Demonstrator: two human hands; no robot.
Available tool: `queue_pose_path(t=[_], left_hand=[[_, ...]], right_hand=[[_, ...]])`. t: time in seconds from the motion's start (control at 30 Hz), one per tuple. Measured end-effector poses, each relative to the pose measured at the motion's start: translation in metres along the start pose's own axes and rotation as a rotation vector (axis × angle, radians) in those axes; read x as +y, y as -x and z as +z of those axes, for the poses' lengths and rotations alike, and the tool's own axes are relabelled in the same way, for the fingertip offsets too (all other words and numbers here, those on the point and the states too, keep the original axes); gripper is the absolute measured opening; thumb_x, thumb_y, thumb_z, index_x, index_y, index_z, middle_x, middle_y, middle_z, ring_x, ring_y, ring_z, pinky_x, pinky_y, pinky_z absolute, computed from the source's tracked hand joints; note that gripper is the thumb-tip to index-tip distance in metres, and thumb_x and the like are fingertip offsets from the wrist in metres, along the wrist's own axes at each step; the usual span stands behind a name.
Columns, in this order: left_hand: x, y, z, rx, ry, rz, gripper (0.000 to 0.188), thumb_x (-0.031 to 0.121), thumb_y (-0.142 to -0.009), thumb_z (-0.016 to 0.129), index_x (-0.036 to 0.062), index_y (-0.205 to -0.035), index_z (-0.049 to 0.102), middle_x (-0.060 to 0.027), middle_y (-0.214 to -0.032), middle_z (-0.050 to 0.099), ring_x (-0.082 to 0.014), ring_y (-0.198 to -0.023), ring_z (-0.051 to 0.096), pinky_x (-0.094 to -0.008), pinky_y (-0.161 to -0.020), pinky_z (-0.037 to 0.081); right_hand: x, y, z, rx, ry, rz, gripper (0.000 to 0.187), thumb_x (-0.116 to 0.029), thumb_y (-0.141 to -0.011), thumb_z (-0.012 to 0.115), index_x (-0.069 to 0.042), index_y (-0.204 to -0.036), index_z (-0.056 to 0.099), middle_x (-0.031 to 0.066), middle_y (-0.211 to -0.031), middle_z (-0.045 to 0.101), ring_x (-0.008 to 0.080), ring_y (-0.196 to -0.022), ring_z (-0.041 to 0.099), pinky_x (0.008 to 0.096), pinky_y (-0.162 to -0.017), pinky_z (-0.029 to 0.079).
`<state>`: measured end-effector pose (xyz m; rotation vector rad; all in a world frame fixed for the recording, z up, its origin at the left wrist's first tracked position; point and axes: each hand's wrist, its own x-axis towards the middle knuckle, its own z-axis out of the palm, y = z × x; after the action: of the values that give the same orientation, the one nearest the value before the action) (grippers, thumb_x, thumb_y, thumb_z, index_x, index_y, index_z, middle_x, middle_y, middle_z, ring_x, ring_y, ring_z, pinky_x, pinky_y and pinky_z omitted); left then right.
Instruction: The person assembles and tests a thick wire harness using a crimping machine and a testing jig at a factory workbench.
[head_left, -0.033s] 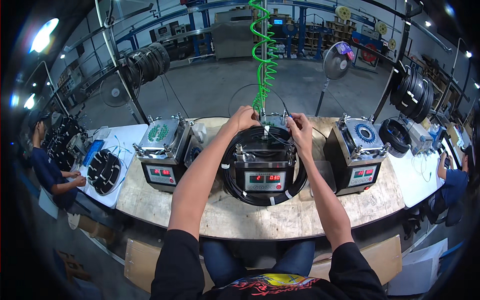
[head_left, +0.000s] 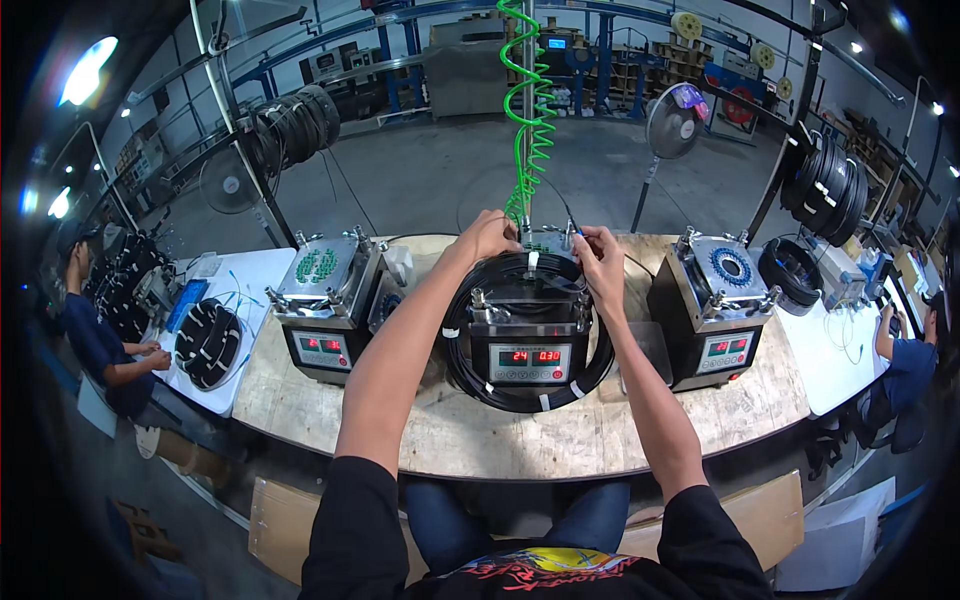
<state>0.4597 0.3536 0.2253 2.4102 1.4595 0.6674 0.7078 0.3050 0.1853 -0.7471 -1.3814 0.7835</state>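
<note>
In the middle of the bench stands a box-shaped polishing machine [head_left: 530, 345] with a red-lit display. A coil of black cable [head_left: 460, 367] with white ties hangs around its front. At the machine's far left corner, the fingers of my left hand [head_left: 487, 236] are curled together; what they hold is hidden. My right hand [head_left: 602, 262], at the far right corner, pinches a thin dark cable [head_left: 571, 212] near a small bluish end. Between my hands, the machine's top plate [head_left: 545, 245] shows green connectors. Just behind it hangs a green coiled air hose [head_left: 520, 110].
Similar machines stand left [head_left: 320, 310] and right [head_left: 712, 305], with green and blue connectors on top. Black cable coils [head_left: 210, 342] lie on the white side tables. A person [head_left: 100, 310] sits at left, another [head_left: 905, 345] at right. A fan [head_left: 672, 125] stands beyond the bench.
The middle machine's display reading has changed. A thin cable loop near my right hand has shifted slightly. Both hands stay in nearly the same place.
</note>
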Motion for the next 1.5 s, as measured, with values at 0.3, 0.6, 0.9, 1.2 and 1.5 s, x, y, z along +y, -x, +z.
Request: queue_pose_path(t=[0.3,0.6,0.9,1.2,1.5], left_hand=[[0.014,0.012,0.001,0.088,-0.098,0.167,0.032,0.027,-0.087,0.074,-0.0037,-0.096,0.074,-0.0217,-0.086,0.07,-0.0361,-0.086,0.068,-0.0416,-0.081,0.053],[0.006,0.006,-0.001,0.06,-0.04,0.194,0.027,0.02,-0.089,0.071,-0.0072,-0.09,0.072,-0.024,-0.087,0.07,-0.0366,-0.08,0.069,-0.0403,-0.073,0.053],[0.02,0.015,0.002,0.156,0.157,0.182,0.025,0.015,-0.09,0.068,-0.0095,-0.088,0.068,-0.0232,-0.081,0.069,-0.0315,-0.069,0.067,-0.0389,-0.065,0.048],[0.068,0.064,-0.035,0.357,0.223,0.158,0.025,0.023,-0.098,0.066,-0.0015,-0.097,0.059,-0.0192,-0.076,0.066,-0.0314,-0.065,0.062,-0.0382,-0.065,0.048],[0.083,0.207,0.011,0.651,0.22,-0.001,0.022,0.016,-0.09,0.077,0.0033,-0.091,0.059,-0.0072,-0.074,0.059,-0.0171,-0.065,0.06,-0.0302,-0.061,0.048]], right_hand=[[-0.008,0.003,-0.001,-0.039,0.108,-0.034,0.02,-0.009,-0.098,0.067,0.008,-0.107,0.065,0.0089,-0.084,0.071,0.0106,-0.077,0.067,0.0258,-0.071,0.053],[-0.004,0.0,0.001,-0.023,0.137,-0.064,0.02,-0.009,-0.097,0.068,0.008,-0.107,0.065,0.0101,-0.084,0.072,0.0115,-0.078,0.068,0.0268,-0.071,0.054],[-0.007,0.007,0.004,-0.012,0.252,-0.1,0.018,-0.008,-0.097,0.067,0.007,-0.107,0.065,0.0094,-0.081,0.07,0.0104,-0.074,0.065,0.0261,-0.068,0.051],[0.005,-0.004,-0.009,0.022,-0.012,0.007,0.023,-0.013,-0.099,0.066,0.007,-0.112,0.065,0.0066,-0.083,0.07,0.0094,-0.073,0.062,0.0238,-0.066,0.049],[-0.053,0.08,-0.038,-0.027,0.157,-0.045,0.029,-0.022,-0.098,0.07,0.002,-0.115,0.069,0.0,-0.085,0.065,0.0071,-0.074,0.054,0.0231,-0.072,0.046]])
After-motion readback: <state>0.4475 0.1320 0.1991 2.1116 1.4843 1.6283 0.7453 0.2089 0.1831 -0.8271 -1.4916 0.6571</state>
